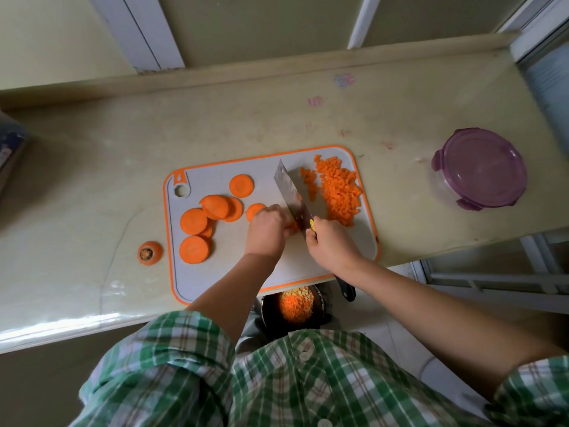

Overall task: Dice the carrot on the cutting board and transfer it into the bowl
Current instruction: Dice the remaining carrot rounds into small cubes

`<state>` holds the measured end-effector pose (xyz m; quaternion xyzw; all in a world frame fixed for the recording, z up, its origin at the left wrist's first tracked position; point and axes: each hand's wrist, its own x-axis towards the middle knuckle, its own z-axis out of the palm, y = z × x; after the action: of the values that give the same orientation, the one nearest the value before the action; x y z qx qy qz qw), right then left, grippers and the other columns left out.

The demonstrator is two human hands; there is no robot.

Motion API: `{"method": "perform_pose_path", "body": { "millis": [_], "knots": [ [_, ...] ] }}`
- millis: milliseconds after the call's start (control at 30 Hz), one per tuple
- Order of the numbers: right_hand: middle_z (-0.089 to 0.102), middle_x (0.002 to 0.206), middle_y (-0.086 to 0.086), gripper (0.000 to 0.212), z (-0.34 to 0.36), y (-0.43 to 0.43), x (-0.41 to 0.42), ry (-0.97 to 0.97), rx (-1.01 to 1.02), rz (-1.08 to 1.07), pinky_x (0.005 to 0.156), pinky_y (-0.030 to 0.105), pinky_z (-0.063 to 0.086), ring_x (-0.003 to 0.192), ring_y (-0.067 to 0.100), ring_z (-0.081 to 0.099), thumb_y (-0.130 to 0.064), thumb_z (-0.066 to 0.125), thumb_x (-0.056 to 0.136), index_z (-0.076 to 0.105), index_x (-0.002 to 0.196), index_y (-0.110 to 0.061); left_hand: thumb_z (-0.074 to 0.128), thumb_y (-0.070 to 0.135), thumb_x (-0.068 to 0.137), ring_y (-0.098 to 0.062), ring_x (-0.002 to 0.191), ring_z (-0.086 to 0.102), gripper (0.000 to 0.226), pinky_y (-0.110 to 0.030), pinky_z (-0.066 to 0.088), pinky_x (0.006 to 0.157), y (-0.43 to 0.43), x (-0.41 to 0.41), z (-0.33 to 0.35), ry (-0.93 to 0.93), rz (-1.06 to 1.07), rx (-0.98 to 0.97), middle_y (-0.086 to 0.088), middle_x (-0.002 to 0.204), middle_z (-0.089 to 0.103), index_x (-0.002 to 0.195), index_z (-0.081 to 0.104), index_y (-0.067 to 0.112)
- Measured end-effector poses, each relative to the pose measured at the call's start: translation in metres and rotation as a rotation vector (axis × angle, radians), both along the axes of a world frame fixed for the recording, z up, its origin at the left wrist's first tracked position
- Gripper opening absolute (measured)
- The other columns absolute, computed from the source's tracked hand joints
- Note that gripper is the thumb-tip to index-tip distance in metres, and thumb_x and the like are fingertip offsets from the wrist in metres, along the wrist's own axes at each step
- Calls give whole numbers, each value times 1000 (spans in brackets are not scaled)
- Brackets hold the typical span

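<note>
Cutting board (pixel 221 254) sits mid tabletop (pixel 277 118). Right grip (pixel 331 245) is clenched round the knife (pixel 291 192) handle, blade pointing to 11 o'clock. Left grip (pixel 266 231) has its fingers curled onto a carrot piece (pixel 292 224) against the blade; the piece is mostly hidden. Carrot slices (pixel 197 224) lie at the board's 9 o'clock, diced pile (pixel 338 192) at 2 o'clock. Carrot top (pixel 150 253) is off the board at 8 o'clock. Bowl (pixel 295 305) with dice sits at 6 o'clock, below the tabletop edge. Purple-lidded container (pixel 480 169) is at 3 o'clock.

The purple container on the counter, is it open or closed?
Closed. The purple lid sits flat on it, covering the whole top.
</note>
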<state>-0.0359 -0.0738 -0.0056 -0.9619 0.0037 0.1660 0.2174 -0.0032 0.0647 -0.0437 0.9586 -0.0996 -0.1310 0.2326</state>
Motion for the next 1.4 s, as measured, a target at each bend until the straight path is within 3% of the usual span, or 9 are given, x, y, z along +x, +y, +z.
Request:
{"method": "perform_pose_path", "body": {
  "millis": [167,267,500,667,800,1000,1167,1400],
  "knots": [
    [63,80,22,15,-7,5,-6,-27,-1,0,56,33,32,74,40,60,-16,45,95,47,82,-10,75,14,76,-32,84,56,11,-41,43,69,-1,-2,0,17,40,-49,-13,88,64,81,73,4],
    [63,76,21,15,-9,2,-6,-41,5,-1,55,32,32,71,40,60,-17,46,95,50,84,-7,75,13,75,-34,81,56,11,-40,42,66,1,-5,4,-26,14,-55,-15,85,63,80,71,5],
    [63,78,25,19,2,-2,4,-66,26,5,56,34,27,74,42,59,-17,46,96,54,88,-2,71,26,81,-29,90,54,27,-33,37,71,7,-6,5,-36,-24,-9,-9,89,57,104,67,13],
    [64,82,24,17,13,-1,3,-66,13,38,58,34,30,78,42,60,-17,45,96,54,90,-3,71,35,81,-29,86,54,29,-36,37,67,10,-10,5,-59,12,14,-10,84,59,92,67,9],
    [64,83,22,17,10,5,-2,-40,9,41,59,34,35,79,40,61,-17,44,96,55,91,-4,69,26,82,-28,85,57,14,-33,36,67,8,-10,6,-34,19,13,-7,86,59,93,74,17],
    [63,86,22,15,2,10,-6,-5,-1,-6,59,33,34,81,39,60,-16,43,95,52,89,-6,72,16,78,-29,83,57,8,-26,23,63,7,-8,8,0,44,-51,-10,85,61,85,76,14],
    [62,81,20,16,-3,13,-9,-27,-6,1,57,32,30,77,39,60,-14,44,94,39,79,-14,72,9,77,-34,85,58,9,-37,37,68,6,-9,13,20,51,-98,-16,90,64,84,75,5],
    [63,78,22,16,-7,5,-8,-40,33,-2,56,33,29,73,40,60,-18,45,96,51,87,-8,72,21,79,-32,80,58,14,-37,40,65,8,-12,11,-23,10,-34,-11,86,60,91,73,13]
  ]
}}
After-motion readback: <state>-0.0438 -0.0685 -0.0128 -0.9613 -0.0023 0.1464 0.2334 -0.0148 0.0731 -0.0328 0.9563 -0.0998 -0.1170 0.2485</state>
